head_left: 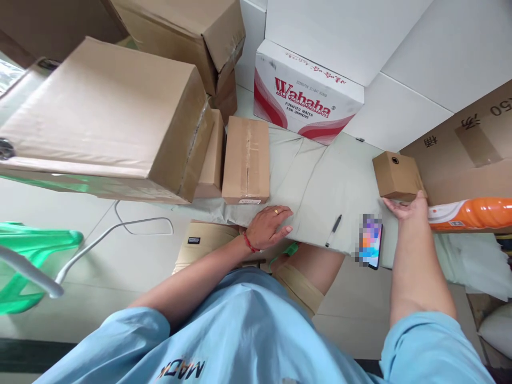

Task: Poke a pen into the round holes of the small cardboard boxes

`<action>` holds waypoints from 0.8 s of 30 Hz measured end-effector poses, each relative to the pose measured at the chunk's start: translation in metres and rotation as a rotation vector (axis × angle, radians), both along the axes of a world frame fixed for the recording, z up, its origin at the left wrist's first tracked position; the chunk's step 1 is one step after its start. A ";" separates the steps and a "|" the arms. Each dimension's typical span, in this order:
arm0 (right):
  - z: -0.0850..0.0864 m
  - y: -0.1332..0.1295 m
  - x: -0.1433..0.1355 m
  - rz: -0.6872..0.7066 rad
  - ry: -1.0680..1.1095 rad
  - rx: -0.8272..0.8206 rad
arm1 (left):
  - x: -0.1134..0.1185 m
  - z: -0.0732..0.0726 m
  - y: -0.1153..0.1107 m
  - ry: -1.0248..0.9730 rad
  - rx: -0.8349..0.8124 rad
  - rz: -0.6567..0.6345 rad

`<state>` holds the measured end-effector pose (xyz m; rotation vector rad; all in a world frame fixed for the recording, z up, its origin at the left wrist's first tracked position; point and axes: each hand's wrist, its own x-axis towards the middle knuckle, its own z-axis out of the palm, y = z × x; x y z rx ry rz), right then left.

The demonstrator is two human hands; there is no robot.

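Note:
My left hand, with a red cord at the wrist and a ring, rests on the front edge of the cloth-covered table. Its fingers are stretched out and hold nothing. Over at the right, my right hand grips a small brown cardboard box by its near lower edge; part of the grip is hidden behind the box. Between the hands lie a black pen and a phone with its screen lit. A taped carton stands just beyond my left hand.
Large cardboard boxes are stacked at the left. At the back stands a white and red Wahaha water carton against the wall. A big carton and an orange bottle-shaped package border the right side. A green stool is at the lower left.

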<state>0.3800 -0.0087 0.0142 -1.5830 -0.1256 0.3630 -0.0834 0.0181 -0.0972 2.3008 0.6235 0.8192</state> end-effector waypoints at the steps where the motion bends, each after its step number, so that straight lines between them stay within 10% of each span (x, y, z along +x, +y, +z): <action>1: 0.000 0.000 -0.006 0.007 0.029 -0.047 | 0.001 0.000 0.000 -0.004 0.001 0.005; 9: -0.035 -0.014 -0.126 0.329 0.029 -0.103 | -0.026 0.014 -0.024 -0.087 0.049 0.150; 15: -0.048 -0.018 -0.230 0.744 0.039 -0.098 | -0.070 0.026 -0.044 -0.248 0.176 0.684; 24: -0.059 0.045 -0.316 1.047 0.094 0.035 | -0.083 -0.008 -0.030 -0.381 -0.462 0.766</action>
